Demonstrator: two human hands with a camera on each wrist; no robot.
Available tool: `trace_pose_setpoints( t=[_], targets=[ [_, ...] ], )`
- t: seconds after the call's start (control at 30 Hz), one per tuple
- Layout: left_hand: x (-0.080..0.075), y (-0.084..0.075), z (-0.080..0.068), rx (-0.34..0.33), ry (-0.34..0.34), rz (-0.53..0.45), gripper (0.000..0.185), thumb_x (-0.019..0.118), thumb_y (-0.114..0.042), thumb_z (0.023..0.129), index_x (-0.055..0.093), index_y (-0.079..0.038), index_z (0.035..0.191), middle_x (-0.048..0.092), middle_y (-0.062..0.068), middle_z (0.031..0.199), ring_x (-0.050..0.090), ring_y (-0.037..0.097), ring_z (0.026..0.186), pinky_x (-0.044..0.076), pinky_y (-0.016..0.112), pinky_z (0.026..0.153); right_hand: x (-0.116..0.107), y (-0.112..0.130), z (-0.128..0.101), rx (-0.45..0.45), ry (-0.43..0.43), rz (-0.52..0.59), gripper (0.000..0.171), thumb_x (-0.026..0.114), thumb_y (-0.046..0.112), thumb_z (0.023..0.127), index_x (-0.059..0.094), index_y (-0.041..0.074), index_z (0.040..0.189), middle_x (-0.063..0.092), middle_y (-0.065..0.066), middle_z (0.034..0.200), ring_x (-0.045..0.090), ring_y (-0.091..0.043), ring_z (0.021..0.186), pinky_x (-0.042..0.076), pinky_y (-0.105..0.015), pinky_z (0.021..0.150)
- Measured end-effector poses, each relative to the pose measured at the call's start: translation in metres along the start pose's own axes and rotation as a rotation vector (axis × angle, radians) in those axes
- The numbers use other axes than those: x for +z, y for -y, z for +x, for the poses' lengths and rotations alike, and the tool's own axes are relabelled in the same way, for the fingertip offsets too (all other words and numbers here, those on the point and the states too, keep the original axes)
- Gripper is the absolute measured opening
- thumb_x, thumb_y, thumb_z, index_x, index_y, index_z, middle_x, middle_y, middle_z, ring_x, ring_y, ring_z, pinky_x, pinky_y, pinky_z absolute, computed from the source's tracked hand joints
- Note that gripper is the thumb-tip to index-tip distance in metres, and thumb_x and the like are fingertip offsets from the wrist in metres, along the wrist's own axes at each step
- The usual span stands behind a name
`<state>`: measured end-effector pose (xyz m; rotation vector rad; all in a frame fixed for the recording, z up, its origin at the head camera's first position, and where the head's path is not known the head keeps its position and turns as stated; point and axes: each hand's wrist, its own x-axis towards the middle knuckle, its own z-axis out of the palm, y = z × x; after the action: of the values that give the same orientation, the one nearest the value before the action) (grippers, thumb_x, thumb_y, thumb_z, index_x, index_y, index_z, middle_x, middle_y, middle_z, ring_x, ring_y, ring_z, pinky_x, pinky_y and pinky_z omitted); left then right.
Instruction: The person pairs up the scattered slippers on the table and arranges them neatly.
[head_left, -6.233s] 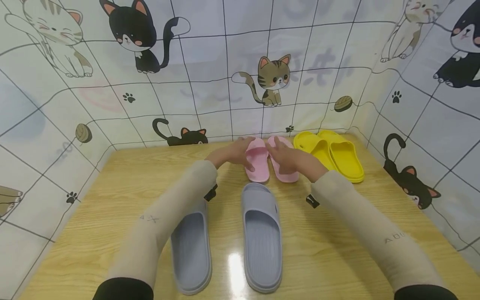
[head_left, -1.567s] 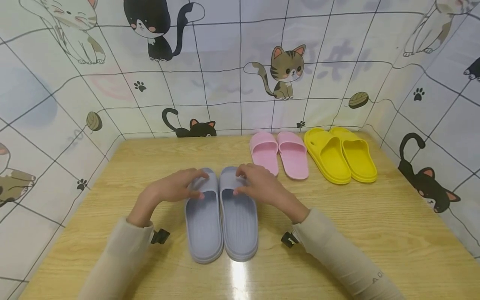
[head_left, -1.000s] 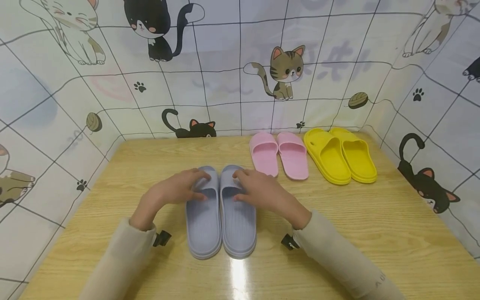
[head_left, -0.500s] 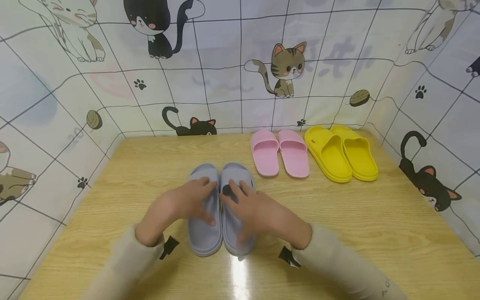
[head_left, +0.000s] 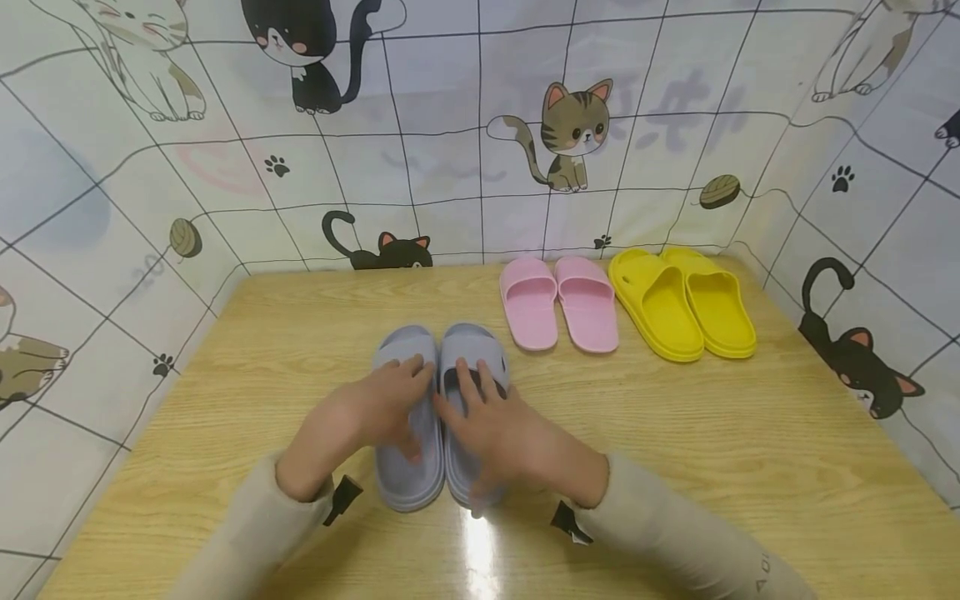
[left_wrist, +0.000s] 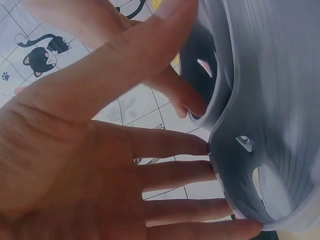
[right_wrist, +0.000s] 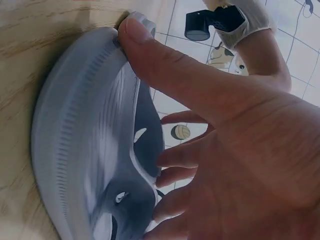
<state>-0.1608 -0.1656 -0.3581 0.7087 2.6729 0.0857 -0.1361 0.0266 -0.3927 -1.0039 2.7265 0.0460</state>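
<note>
Two grey slide slippers stand side by side on the table, toes toward the back wall. Over the left slipper [head_left: 408, 483] is my left hand [head_left: 382, 408], fingers spread across its strap. My right hand [head_left: 495, 425] reaches over the right slipper [head_left: 472, 337] with fingers apart and thumb toward its heel. In the left wrist view, straight fingertips [left_wrist: 200, 171] lie right at the strap's edge. The right wrist view has the thumb [right_wrist: 137, 32] extended beside the slipper's rim. Neither hand curls round a slipper.
Behind and to the right stand a pair of pink slippers [head_left: 588, 312] and a pair of yellow slippers [head_left: 667, 321], both near the cat-patterned wall [head_left: 450, 167]. They rest on the wooden table [head_left: 637, 433], whose surface reflects a light in front of the grey pair.
My hands have left the pink slippers, and the grey slippers, earlier apart, now stand together. Lately both hands loosened from the grey toes, spread their fingers and moved back over the straps.
</note>
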Motion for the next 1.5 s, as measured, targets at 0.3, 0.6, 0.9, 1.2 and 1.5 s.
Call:
trace_pose_setpoints(
  t=[0.3,0.6,0.9,1.2,1.5],
  targets=[
    [0.001,0.002,0.004,0.004,0.018,-0.024,0.116,0.094,-0.034,0.074,0.027,0.002,0.161,0.019,0.024,0.171,0.02,0.058,0.153,0.028,0.063,0.124,0.004,-0.011,0.007,-0.021,-0.043,0.045,0.136,0.09,0.067,0.064,0.018,0.016,0.167,-0.001,-0.03,0.171,0.005,-0.055,0.156,0.03,-0.07,0.119],
    [0.007,-0.016,-0.007,-0.107,-0.06,0.045,0.119,0.098,-0.039,0.066,0.036,0.009,0.155,0.029,0.039,0.161,0.034,0.07,0.138,0.048,0.069,0.103,0.002,-0.012,0.007,-0.018,-0.027,0.041,0.135,0.089,0.069,0.064,0.018,0.017,0.167,-0.006,-0.027,0.172,0.001,-0.053,0.157,0.029,-0.068,0.12],
    [0.012,-0.018,0.001,-0.105,-0.037,0.049,0.121,0.1,-0.039,0.062,0.038,0.014,0.151,0.017,0.04,0.165,0.028,0.072,0.14,0.048,0.069,0.104,0.002,-0.012,0.01,-0.011,-0.019,0.037,0.135,0.089,0.069,0.063,0.019,0.017,0.167,-0.006,-0.027,0.172,0.001,-0.053,0.157,0.027,-0.067,0.122],
    [0.009,-0.004,0.011,-0.084,-0.033,0.052,0.119,0.089,-0.051,0.076,0.029,0.012,0.157,0.01,0.035,0.168,0.019,0.068,0.147,0.036,0.069,0.115,0.002,-0.019,0.014,-0.027,-0.043,0.069,0.134,0.089,0.068,0.065,0.021,0.015,0.166,-0.006,-0.026,0.172,-0.001,-0.052,0.157,0.026,-0.066,0.123],
    [0.009,0.013,0.022,-0.041,-0.092,0.057,0.111,0.085,-0.049,0.082,0.029,0.012,0.156,0.014,0.035,0.167,0.019,0.063,0.149,0.027,0.066,0.122,0.002,-0.028,0.024,-0.014,-0.013,0.094,0.13,0.088,0.064,0.07,0.015,0.019,0.168,-0.014,-0.021,0.172,-0.008,-0.048,0.158,0.018,-0.066,0.125]
  ],
)
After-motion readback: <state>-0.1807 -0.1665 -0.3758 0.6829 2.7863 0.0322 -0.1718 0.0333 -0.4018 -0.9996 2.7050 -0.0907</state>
